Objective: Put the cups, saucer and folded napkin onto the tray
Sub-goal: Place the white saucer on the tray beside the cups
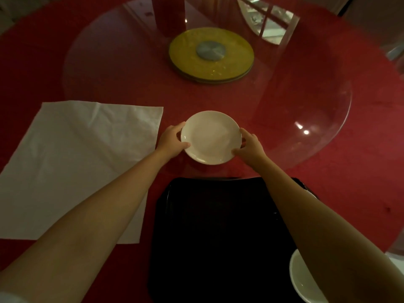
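Evidently the task stands near its beginning. Both hands grip the white saucer [211,137] at opposite edges: the left hand [172,139] curls its fingers [182,145] over the rim on the left, thumb on top, and the right hand [249,145] does likewise on the right, its fingers [237,152] pinching the near edge. The saucer is at the near margin of the glass turntable [306,95], just beyond the far rim of the dark tray [166,204]; whether it rests on the glass or is already lifted clear cannot be told from this view.

The tray lies on the red bench [32,62] directly before the person, and its visible surface carries nothing; part of it is hidden by the right forearm. The napkin [76,160] lies to the left of the tray, spread flat and large with creases showing, so it appears not yet folded. A second white dish [306,283] shows at the lower right, overlapping the tray's near right corner; whether it stands on the tray or beside it, and whether it is a cup or a bowl, cannot be told. No cup is clearly in view.

Judged so, the saucer transfer is in hand; the napkin and the cups remain.
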A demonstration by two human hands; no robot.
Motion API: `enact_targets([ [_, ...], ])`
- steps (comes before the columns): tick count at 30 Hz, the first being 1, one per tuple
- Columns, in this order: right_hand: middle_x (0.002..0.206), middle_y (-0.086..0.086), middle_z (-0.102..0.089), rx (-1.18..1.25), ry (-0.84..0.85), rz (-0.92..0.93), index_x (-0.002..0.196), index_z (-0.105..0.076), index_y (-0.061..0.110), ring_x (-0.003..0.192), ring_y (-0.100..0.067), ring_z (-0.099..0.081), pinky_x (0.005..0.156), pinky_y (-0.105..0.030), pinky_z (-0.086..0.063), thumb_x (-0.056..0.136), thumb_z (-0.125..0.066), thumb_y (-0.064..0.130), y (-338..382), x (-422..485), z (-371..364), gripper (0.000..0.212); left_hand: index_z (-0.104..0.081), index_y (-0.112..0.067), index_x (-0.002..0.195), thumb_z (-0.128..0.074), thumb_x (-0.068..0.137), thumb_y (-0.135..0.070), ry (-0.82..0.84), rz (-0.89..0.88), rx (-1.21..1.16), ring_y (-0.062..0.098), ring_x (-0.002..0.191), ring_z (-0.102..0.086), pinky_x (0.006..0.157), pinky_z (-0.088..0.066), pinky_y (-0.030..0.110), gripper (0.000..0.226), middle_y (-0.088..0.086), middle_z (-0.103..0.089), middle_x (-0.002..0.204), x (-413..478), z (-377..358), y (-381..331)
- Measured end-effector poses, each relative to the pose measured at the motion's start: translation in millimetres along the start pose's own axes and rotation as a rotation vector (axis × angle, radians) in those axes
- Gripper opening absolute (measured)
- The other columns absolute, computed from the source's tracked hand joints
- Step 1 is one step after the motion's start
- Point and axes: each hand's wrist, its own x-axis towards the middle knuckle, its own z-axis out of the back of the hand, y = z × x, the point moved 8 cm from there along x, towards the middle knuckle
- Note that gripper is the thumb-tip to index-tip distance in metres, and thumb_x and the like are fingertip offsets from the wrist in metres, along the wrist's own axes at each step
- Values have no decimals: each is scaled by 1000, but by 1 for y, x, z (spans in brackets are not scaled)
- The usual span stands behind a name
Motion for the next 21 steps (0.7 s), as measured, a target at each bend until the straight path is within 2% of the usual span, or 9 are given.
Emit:
enact_targets([
  [4,127,-15,-45,25,27,49,131,-45,16,106,-30,-54,85,-42,-55,70,-63,-7,5,-16,8,67,-37,-20,139,-72,73,-11,-16,-7,7,31,112,-52,95,-43,38,75,15,-44,133,-20,1,-7],
  [9,127,-14,-46,64,43,45,130,-43,14,106,-29,-55,83,-37,-54,71,-65,-7,-7,-50,13,66,-39,-18,138,-72,72,-9,-36,-15,-10,31,112,-53,98,-44,42,74,14,-46,132,-58,-3,-13],
  [12,127,-12,-46,71,43,54,131,-41,16,105,-26,-55,69,-24,-51,72,-66,-6,-19,-81,12,67,-38,-19,139,-71,73,-8,-51,-21,-14,30,109,-53,94,-44,37,75,13,-47,129,-91,-8,-10],
  [13,127,-12,-45,71,44,56,131,-40,17,104,-25,-55,69,-23,-51,73,-66,-5,-22,-90,11,67,-38,-19,139,-71,73,-8,-52,-25,-14,30,108,-54,94,-44,37,75,13,-47,129,-101,-10,-7],
  [16,128,-12,-45,73,79,63,132,-39,16,106,-25,-54,80,-30,-53,73,-67,-3,-32,-118,5,68,-37,-18,139,-72,73,-7,-54,-18,-19,25,103,-55,89,-45,31,75,12,-48,127,-131,-17,0],
  [18,128,-13,-45,48,91,61,133,-38,15,106,-26,-53,81,-31,-52,73,-67,-2,-38,-134,1,69,-37,-18,139,-72,74,-7,-57,-4,-7,23,98,-57,85,-45,28,75,12,-49,126,-151,-22,5],
  [21,128,-15,-44,1,85,35,136,-35,12,105,-28,-54,82,-35,-52,73,-65,-2,-46,-155,-5,71,-36,-17,140,-71,75,-9,-56,1,47,26,101,-57,89,-44,31,74,13,-48,128,-173,-28,10],
])
